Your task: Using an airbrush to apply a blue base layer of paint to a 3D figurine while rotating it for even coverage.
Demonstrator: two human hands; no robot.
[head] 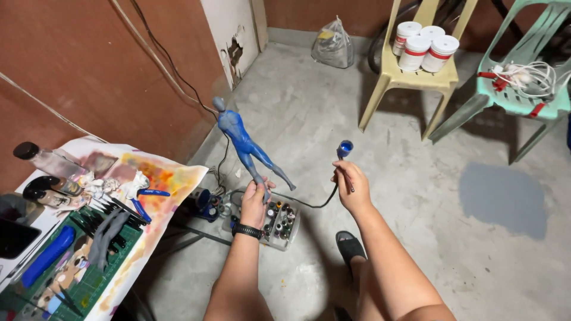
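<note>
left hand [257, 201]: fingers clenched around the base of a figurine [242, 141], black watch on the wrist, held up over the floor.
figurine: slim humanoid shape, torso and legs painted blue, head and one lower leg grey; tilted, head toward the upper left, well above the floor.
right hand [351, 185]: fingers grasping an airbrush [344, 156]; blue-stained cup on top, nozzle toward the figurine but apart from it.
hose [309, 202]: black, runs from the airbrush down toward the tray.
tray [279, 224]: clear plastic box of small paint bottles on the concrete floor, just below the left hand.
counter [148, 196]: left side, covered with paint-stained paper; green cutting mat [89, 279], blue and grey figure parts, dark brushes on it.
yellow chair [416, 71]: back right, carries four white tubs [425, 47] with red bands.
green chair [523, 89]: beside it, white cables on the seat.
plastic bag [333, 43]: by the far wall.
foot [350, 246]: black sandal, below the right forearm.
</note>
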